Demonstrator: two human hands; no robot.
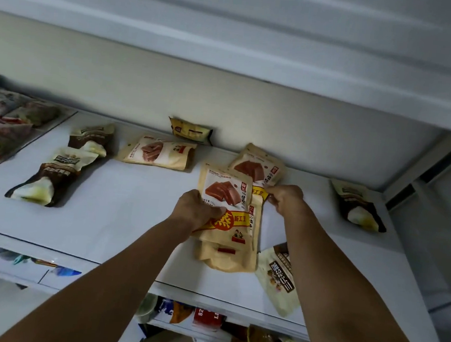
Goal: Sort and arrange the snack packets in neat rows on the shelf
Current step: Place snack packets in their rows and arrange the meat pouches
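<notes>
**Gathering tan packets, right of centre on the shelf**

The left hand [198, 209] grips the left side of a stack [225, 242] of tan packets, thumb across its front. The right hand [285, 198] pinches the yellow band of what seems to be the far packet [258, 165], which is partly tucked behind the stack. The stack lies on the shelf [131, 217] between both hands. Its long axis runs front edge to back, and the left hand is nearer. The next move probably turns on drawing the far packet forward onto that axis. The yellow bands read "新工艺" and the side print "山楂", but the smaller text is blurred. One sideways packet [160, 152] lies towards the back edge, and brown packets [50, 178] lie towards the left edge.
</notes>
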